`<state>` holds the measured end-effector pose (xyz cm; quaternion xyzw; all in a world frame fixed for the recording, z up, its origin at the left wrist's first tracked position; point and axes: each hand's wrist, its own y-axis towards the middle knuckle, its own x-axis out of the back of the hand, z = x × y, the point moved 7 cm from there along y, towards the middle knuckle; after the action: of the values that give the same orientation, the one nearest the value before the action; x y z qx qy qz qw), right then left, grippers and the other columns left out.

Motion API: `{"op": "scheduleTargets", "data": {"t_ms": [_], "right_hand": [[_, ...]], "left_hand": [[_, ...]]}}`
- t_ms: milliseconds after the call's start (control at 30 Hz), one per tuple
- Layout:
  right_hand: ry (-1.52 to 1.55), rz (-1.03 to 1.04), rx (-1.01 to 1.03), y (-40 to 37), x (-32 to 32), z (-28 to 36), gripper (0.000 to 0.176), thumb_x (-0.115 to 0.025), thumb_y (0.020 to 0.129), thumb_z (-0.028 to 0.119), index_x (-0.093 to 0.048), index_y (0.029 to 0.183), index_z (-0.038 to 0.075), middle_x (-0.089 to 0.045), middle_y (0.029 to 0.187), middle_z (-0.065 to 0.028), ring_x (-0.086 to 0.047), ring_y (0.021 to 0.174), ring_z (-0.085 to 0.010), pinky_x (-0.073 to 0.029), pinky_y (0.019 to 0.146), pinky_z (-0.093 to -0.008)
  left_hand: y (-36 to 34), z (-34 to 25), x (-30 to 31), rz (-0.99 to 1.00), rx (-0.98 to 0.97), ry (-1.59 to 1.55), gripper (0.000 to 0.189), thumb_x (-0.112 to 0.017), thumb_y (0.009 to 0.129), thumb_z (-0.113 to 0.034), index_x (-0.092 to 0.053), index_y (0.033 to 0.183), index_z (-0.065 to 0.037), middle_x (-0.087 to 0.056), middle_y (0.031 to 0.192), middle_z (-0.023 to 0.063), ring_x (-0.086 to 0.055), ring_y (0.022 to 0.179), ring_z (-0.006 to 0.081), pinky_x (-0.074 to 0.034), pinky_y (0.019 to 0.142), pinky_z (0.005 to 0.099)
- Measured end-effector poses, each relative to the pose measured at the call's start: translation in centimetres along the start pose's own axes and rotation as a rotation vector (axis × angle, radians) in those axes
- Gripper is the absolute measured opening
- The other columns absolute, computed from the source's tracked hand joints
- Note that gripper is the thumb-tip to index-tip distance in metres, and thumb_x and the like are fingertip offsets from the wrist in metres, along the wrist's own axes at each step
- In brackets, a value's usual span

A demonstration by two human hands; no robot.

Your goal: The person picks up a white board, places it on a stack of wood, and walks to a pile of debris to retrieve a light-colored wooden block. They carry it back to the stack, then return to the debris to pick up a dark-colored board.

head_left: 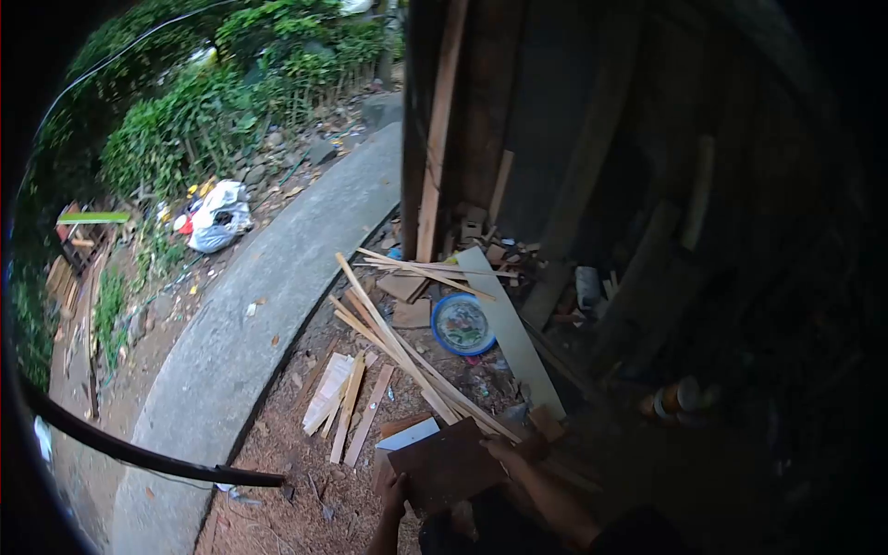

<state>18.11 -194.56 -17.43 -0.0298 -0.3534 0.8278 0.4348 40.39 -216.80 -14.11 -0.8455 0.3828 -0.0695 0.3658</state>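
Observation:
A dark brown, flat rectangular board [448,469] is held low in front of me, tilted. My left hand [396,494] grips its left edge, with the thumb along the side. On the upper right edge, my right hand [502,450] is closed round it, its far fingers hidden behind the board. Just beyond the board lie a white-faced piece [408,434] and some brown wood, partly covered by it. Long thin wood strips [393,342] spread over the ground ahead, and shorter strips [350,407] lie to their left.
A round blue-rimmed tray [463,325] lies beside a long pale plank [511,335]. An upright post [437,139] stands beyond. A curved concrete path [268,268] runs along the left, with a white bag [221,217] past it. A dark bar [148,455] crosses the lower left. The right side is very dark.

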Motion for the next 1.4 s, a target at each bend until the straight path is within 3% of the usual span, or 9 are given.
{"op": "scheduleTargets", "data": {"t_ms": [133, 200, 300, 467, 533, 700, 933, 1200, 1400], "right_hand": [[0.262, -0.302, -0.011, -9.7, 2.7, 0.3, 0.027, -0.049, 0.081, 0.020, -0.055, 0.098, 0.000, -0.058, 0.091, -0.0109, -0.056, 0.078, -0.0192, -0.043, 0.071, -0.0331], [0.519, -0.326, -0.127, -12.9, 2.0, -4.6, 0.027, -0.048, 0.082, 0.020, -0.055, 0.096, -0.002, -0.056, 0.088, -0.0118, -0.054, 0.081, -0.0198, -0.042, 0.070, -0.0339], [0.482, -0.424, -0.025, -17.6, 2.1, -6.4, 0.027, -0.046, 0.082, 0.018, -0.053, 0.097, -0.003, -0.055, 0.087, -0.0123, -0.053, 0.084, -0.0206, -0.041, 0.071, -0.0346], [0.475, -0.674, -0.142, -22.5, 2.2, -17.2, 0.036, -0.050, 0.080, 0.025, -0.051, 0.104, -0.002, -0.055, 0.098, -0.0167, -0.053, 0.089, -0.0239, -0.042, 0.072, -0.0342], [0.594, -0.684, -0.240, -27.8, 3.4, -18.2, 0.037, -0.051, 0.079, 0.025, -0.051, 0.105, -0.001, -0.056, 0.098, -0.0154, -0.054, 0.087, -0.0234, -0.043, 0.072, -0.0348], [0.936, -0.790, -0.251, -37.5, 5.8, -21.9, 0.034, -0.051, 0.081, 0.020, -0.049, 0.109, 0.000, -0.056, 0.098, -0.0141, -0.054, 0.087, -0.0219, -0.043, 0.072, -0.0343], [1.181, -1.045, -0.107, -49.0, 10.9, -30.3, 0.031, -0.051, 0.082, 0.013, -0.048, 0.108, -0.004, -0.054, 0.100, -0.0150, -0.053, 0.090, -0.0230, -0.043, 0.076, -0.0343], [1.263, -1.232, -0.187, -60.9, 16.7, -38.6, 0.036, -0.053, 0.082, 0.016, -0.046, 0.111, -0.004, -0.053, 0.103, -0.0151, -0.052, 0.091, -0.0224, -0.043, 0.076, -0.0332], [1.139, -1.424, -0.293, -65.0, 19.3, -44.7, 0.037, -0.054, 0.080, 0.014, -0.048, 0.112, -0.002, -0.057, 0.092, -0.0114, -0.054, 0.081, -0.0176, -0.044, 0.068, -0.0305]], "left_hand": [[-0.5, -2.8, -2.5, 0.234, 0.023, 0.172, 0.038, -0.051, 0.080, -0.034, -0.051, 0.101, -0.001, -0.054, 0.093, 0.0086, -0.052, 0.083, 0.0169, -0.040, 0.073, 0.0284], [-0.9, -3.2, -5.8, 0.591, 0.017, 0.114, 0.034, -0.043, 0.085, -0.029, -0.047, 0.106, -0.003, -0.054, 0.087, 0.0074, -0.051, 0.075, 0.0142, -0.041, 0.067, 0.0289], [-3.0, -3.2, -8.4, 0.602, 0.049, 0.246, 0.025, -0.037, 0.088, -0.025, -0.049, 0.098, -0.006, -0.051, 0.073, 0.0025, -0.048, 0.065, 0.0111, -0.040, 0.059, 0.0283], [-5.8, 0.3, -15.3, 1.027, 0.184, 0.453, 0.020, -0.038, 0.088, -0.025, -0.046, 0.079, -0.009, -0.040, 0.064, -0.0044, -0.043, 0.058, 0.0075, -0.037, 0.050, 0.0223], [-6.6, 2.5, -18.3, 1.029, 0.172, 0.519, 0.021, -0.038, 0.088, -0.025, -0.048, 0.083, -0.008, -0.042, 0.065, -0.0035, -0.043, 0.058, 0.0071, -0.039, 0.050, 0.0237], [-12.1, 8.0, -26.2, 1.134, 0.194, 0.662, 0.029, -0.040, 0.088, -0.019, -0.046, 0.109, 0.000, -0.055, 0.092, 0.0072, -0.053, 0.081, 0.0153, -0.044, 0.073, 0.0276], [-20.0, 18.7, -37.5, 1.277, 0.234, 0.879, 0.032, -0.042, 0.087, -0.021, -0.043, 0.112, 0.000, -0.054, 0.099, 0.0090, -0.054, 0.086, 0.0174, -0.046, 0.075, 0.0301], [-31.6, 30.5, -48.7, 1.417, 0.257, 0.993, 0.031, -0.047, 0.084, -0.022, -0.049, 0.107, 0.000, -0.057, 0.089, 0.0069, -0.055, 0.076, 0.0145, -0.045, 0.069, 0.0278], [-36.7, 35.9, -54.2, 1.446, 0.308, 1.037, 0.030, -0.047, 0.084, -0.022, -0.050, 0.104, 0.000, -0.057, 0.089, 0.0078, -0.055, 0.077, 0.0152, -0.045, 0.069, 0.0281]]}}
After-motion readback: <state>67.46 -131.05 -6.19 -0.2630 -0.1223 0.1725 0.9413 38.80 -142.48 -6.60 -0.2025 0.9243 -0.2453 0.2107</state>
